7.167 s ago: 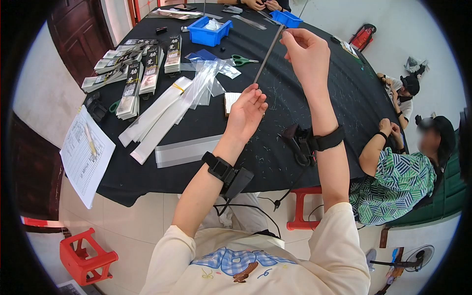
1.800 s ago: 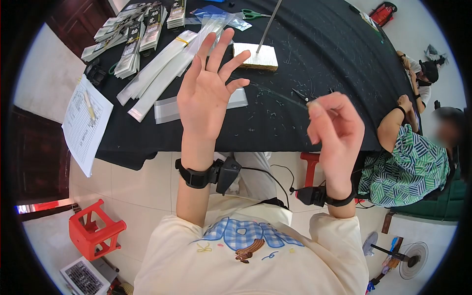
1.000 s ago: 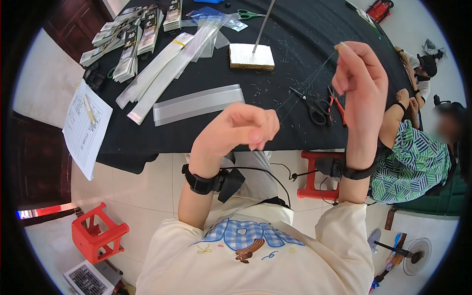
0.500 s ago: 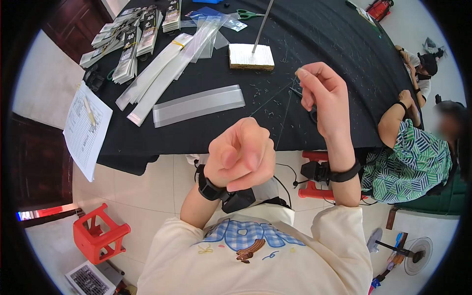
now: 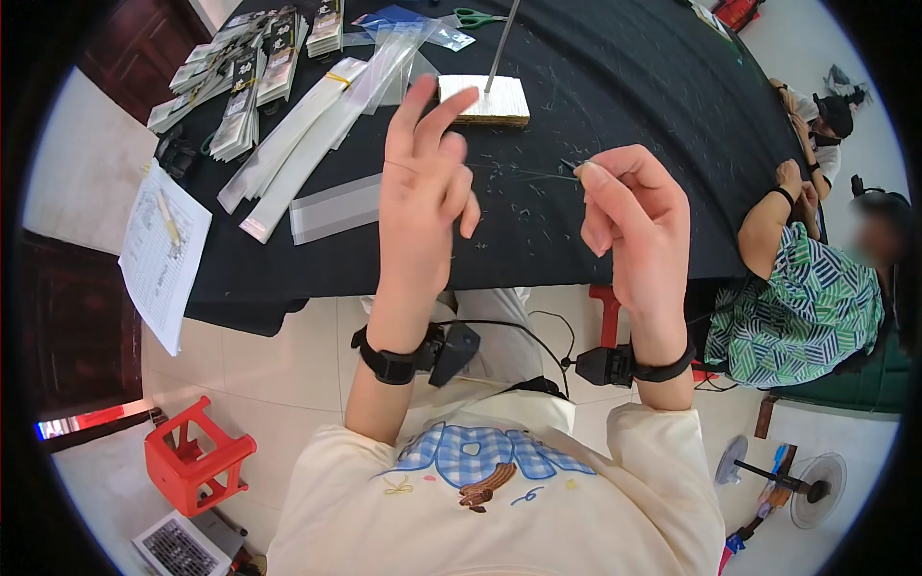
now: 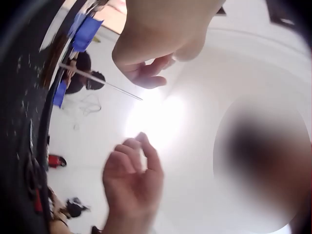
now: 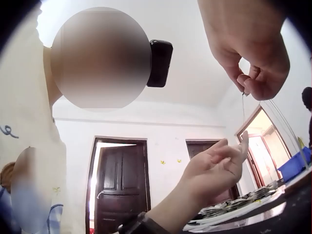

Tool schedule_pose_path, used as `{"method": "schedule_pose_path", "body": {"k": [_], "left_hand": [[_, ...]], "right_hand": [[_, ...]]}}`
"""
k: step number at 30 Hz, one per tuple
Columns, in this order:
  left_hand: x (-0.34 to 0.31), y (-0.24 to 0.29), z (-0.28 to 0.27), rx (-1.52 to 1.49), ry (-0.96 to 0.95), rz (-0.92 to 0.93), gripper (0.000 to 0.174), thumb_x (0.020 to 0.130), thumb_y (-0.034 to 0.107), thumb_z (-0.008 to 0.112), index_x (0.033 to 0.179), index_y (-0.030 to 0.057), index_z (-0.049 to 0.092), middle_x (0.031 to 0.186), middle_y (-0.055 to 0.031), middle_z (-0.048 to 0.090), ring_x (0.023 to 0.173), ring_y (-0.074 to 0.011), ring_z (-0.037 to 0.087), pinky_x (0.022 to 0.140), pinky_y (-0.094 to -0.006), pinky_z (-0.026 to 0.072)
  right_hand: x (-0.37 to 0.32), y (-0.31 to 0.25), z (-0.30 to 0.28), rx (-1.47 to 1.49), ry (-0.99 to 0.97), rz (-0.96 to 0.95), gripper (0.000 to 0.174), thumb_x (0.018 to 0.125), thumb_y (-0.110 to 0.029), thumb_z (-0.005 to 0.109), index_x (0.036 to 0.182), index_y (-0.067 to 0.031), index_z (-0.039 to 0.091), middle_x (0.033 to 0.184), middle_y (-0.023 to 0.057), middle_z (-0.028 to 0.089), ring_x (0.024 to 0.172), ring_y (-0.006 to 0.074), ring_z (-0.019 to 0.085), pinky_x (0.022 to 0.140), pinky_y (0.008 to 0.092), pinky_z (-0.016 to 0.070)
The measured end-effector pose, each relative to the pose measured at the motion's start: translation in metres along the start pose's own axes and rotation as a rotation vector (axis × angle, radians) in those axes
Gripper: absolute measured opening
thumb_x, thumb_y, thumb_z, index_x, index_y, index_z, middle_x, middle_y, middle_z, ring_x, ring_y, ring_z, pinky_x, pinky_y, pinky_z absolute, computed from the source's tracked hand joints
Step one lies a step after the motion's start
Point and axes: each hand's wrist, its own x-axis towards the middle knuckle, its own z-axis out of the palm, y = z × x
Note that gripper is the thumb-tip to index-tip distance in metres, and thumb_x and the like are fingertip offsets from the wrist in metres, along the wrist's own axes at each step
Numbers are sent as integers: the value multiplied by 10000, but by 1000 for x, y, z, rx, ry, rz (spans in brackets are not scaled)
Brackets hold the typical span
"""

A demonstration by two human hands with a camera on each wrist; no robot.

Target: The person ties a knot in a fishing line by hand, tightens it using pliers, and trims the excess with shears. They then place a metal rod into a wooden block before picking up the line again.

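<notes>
My right hand (image 5: pixel 639 226) pinches a fine dark thread (image 5: pixel 528 173) between thumb and index fingertip, over the near part of the table. The thread stretches left toward my left hand (image 5: pixel 423 197), which is raised with fingers spread and partly bent, slightly blurred. A thin line of it crosses one left finger. In the right wrist view the thread (image 7: pixel 243 109) hangs from the pinch down to the left fingertips. Beyond the hands, a thin metal rod (image 5: pixel 502 43) stands upright in a white-topped block (image 5: pixel 509 96).
Clear plastic sleeves (image 5: pixel 336 211), partly behind my left hand, and banded white strips (image 5: pixel 288 154) lie left. Printed packets (image 5: pixel 240 101) sit farther back, near green-handled scissors (image 5: pixel 471 17). Black scissors (image 6: pixel 31 170) show in the left wrist view. Another person (image 5: pixel 797 298) sits at right.
My hands have come back from the rod toward my body. In the last half second the left hand has turned and risen with its fingers spreading; the right has lowered slightly, still pinching the thread.
</notes>
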Motion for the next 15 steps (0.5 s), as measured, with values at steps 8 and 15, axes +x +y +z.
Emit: {"method": "schedule_pose_path", "body": {"k": [8,15], "left_hand": [[-15,8,20,954,-60,78,276,763,43,654,1035,36,615,893,-8,658,425,32,284,378,-162,190],[-18,7,31,1082,-54,196,154,722,3,667,872,41,663,736,2,640,424,7,330,378,-179,187]], "right_hand": [[-3,-3,2,84,-65,54,73,830,-65,591,827,7,580,655,6,533,486,29,431,432,178,319],[-4,0,3,98,-92,79,77,824,-69,595,806,4,580,634,2,530,475,28,425,426,180,312]]}}
